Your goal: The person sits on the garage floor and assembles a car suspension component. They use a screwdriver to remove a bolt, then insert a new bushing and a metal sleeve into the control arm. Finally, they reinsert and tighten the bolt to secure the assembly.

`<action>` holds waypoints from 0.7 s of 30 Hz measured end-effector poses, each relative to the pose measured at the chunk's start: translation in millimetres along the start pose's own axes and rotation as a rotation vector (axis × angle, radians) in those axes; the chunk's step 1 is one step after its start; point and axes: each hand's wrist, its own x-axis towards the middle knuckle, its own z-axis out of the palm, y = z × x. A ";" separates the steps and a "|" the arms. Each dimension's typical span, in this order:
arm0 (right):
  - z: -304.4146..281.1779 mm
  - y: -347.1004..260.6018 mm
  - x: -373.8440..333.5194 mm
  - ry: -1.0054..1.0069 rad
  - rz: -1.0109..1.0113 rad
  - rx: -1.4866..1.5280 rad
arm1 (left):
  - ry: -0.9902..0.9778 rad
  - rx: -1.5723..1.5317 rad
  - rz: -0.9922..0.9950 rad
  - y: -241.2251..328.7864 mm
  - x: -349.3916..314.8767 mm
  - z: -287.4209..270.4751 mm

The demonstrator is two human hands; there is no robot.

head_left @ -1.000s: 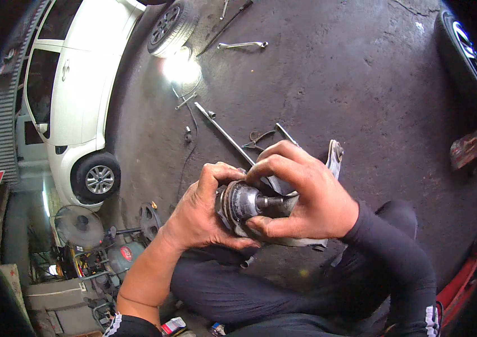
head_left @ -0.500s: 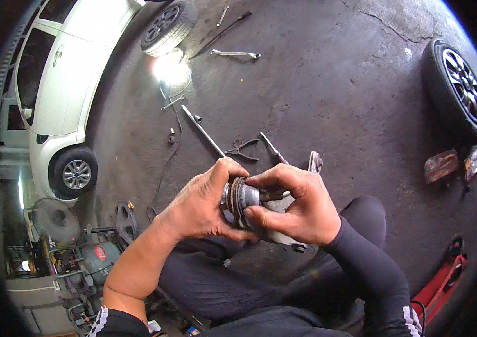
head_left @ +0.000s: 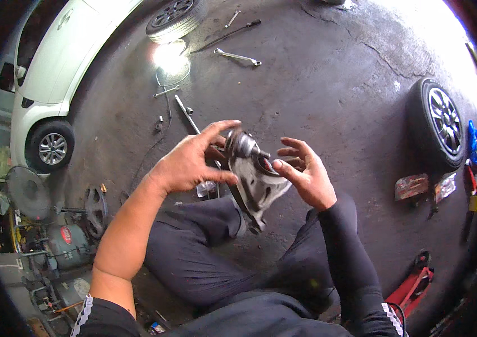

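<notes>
A grey metal suspension control arm stands tilted between my knees, slightly smeared by motion. Its round ball joint, with a short stud, is at the upper end, close to my face of view. My left hand is spread around the left side of that joint, thumb and fingers wide apart; some fingers are partly hidden behind the part. On the other side, my right hand has its fingers stretched apart, with the thumb tip at or near the arm's round opening. Whether either hand touches the metal is unclear.
Ahead on the dark floor lie a long bar, a double-ended wrench and a lit lamp. A loose wheel stands at right, above plastic packets and a red jack. A white vehicle and compressor are left.
Both hands have loosened from the ball joint and spread apart. The control arm has turned and now shows more of its body. The whole view has shifted.
</notes>
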 end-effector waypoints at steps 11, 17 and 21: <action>117.2 70.7 39.5 0.376 -0.352 -0.699 | 0.448 0.172 -0.005 -0.2 12.8 13.4; 105.9 63.0 54.7 0.251 -0.197 -0.438 | 0.509 -0.119 -0.021 1.8 14.3 12.9; 70.5 17.9 111.7 0.241 -0.303 -0.267 | 0.653 -0.130 0.191 18.5 -3.2 4.9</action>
